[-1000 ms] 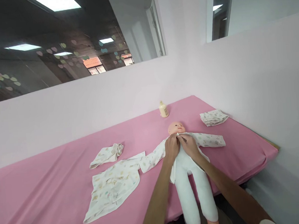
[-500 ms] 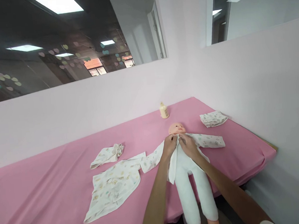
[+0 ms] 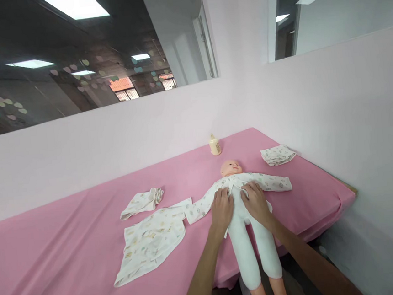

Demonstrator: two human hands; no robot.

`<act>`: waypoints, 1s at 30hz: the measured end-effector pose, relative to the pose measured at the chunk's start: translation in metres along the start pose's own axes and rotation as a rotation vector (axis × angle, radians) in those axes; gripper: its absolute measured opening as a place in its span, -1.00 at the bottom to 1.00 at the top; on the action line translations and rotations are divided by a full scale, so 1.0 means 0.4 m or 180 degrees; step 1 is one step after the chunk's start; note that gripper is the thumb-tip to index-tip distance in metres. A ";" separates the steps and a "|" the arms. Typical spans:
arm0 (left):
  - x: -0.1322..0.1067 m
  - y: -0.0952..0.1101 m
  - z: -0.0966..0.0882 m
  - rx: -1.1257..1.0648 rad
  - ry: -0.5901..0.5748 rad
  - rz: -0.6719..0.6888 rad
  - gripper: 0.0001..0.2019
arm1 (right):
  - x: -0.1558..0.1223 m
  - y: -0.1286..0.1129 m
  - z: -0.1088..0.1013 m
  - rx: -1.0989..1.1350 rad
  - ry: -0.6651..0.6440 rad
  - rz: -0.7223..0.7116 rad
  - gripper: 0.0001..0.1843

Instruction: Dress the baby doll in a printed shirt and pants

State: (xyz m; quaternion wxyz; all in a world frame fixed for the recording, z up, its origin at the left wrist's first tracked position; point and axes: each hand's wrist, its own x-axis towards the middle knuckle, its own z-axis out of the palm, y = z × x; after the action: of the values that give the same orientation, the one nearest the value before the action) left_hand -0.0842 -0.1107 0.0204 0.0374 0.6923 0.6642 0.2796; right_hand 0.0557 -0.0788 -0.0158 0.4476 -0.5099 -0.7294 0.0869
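Note:
A baby doll (image 3: 236, 208) with a white cloth body lies on its back, head toward the wall. It wears a white printed baby shirt (image 3: 271, 181), sleeves spread to both sides, front parted below the neck. My left hand (image 3: 222, 208) is at the left front panel, its fingers bent over the cloth at the doll's chest. On the other panel, my right hand (image 3: 257, 202) has its fingers curled at the edge. Both hands look closed on the shirt, though the fingertips are partly hidden.
A printed baby garment (image 3: 152, 236) lies spread left of the doll, with a folded printed cloth (image 3: 141, 203) behind it. Another folded cloth (image 3: 278, 155) is at the right. A cream pump bottle (image 3: 214, 146) stands near the wall on the pink-covered table (image 3: 71, 250).
Both my hands have moved down from the shirt's neck to the chest panels, leaving the neckline uncovered. The shirt's front now lies closer over the doll's chest.

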 end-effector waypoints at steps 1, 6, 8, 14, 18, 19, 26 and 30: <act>-0.008 0.001 -0.001 0.0177 -0.0020 -0.0009 -0.72 | 0.000 -0.001 -0.006 -0.0017 -0.0021 0.0034 -0.75; 0.003 0.002 -0.006 0.0508 -0.0024 -0.0038 -0.72 | 0.016 -0.014 -0.022 0.0627 0.0061 0.0426 -0.77; 0.011 0.005 -0.007 0.0332 0.0110 -0.0018 -0.73 | 0.019 -0.021 -0.023 0.1082 0.0121 0.0654 -0.78; 0.014 0.040 0.015 0.0218 0.0374 0.0167 -0.75 | 0.025 -0.047 -0.023 0.1764 0.0255 0.0998 -0.77; 0.015 0.059 0.033 0.0424 0.0350 0.0214 -0.76 | 0.022 -0.057 -0.026 0.1702 0.0083 0.0982 -0.76; 0.015 0.061 0.035 0.0468 0.0356 0.0230 -0.76 | 0.019 -0.060 -0.028 0.1679 0.0080 0.0958 -0.75; 0.008 0.061 0.043 0.0515 0.0290 0.0322 -0.76 | 0.003 -0.076 -0.041 0.1220 0.0026 0.0724 -0.74; 0.007 0.059 0.043 0.0174 0.0297 0.0345 -0.74 | 0.005 -0.073 -0.039 0.1126 0.0005 0.0676 -0.75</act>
State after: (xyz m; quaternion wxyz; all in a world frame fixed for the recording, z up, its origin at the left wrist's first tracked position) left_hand -0.0556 -0.1054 0.0170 -0.0278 0.7142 0.6341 0.2950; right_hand 0.0477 -0.0959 0.0114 0.5191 -0.4974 -0.6446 0.2599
